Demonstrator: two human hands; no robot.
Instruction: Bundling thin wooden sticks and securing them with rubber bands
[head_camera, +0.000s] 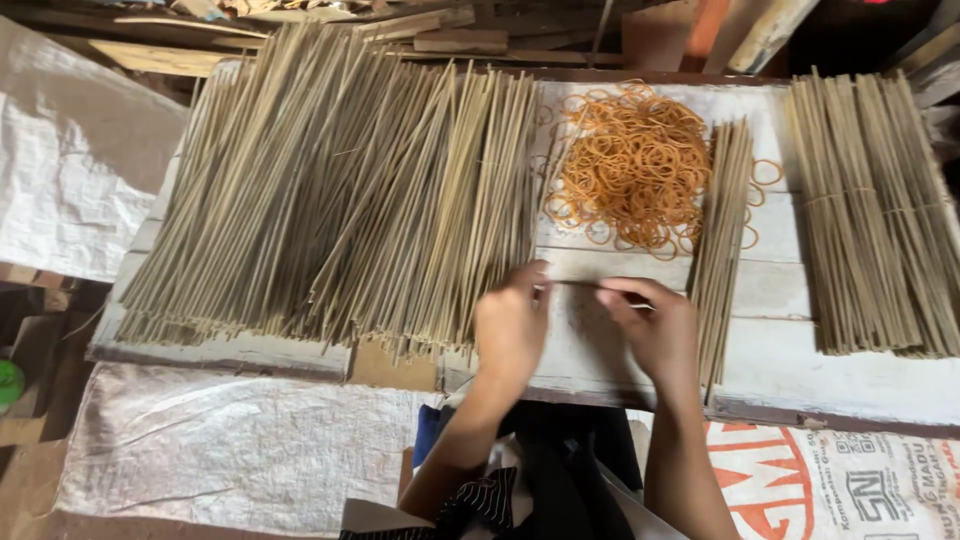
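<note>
A big loose pile of thin bamboo sticks (340, 190) covers the left half of a white wooden board (780, 350). My left hand (510, 325) rests at the pile's right edge and pinches one end of a single stick (580, 284) lying crosswise. My right hand (655, 325) pinches the other end of that stick. A heap of orange rubber bands (635, 165) lies just beyond my hands. Right of it lies a small row of sticks (722, 240).
Banded bundles of sticks (875, 210) lie at the board's right end. White woven sacks (70, 170) cover the left side, another (230, 440) lies below the board, and a printed sack (850, 480) lies at the lower right. Wooden planks (440, 35) are stacked behind the board.
</note>
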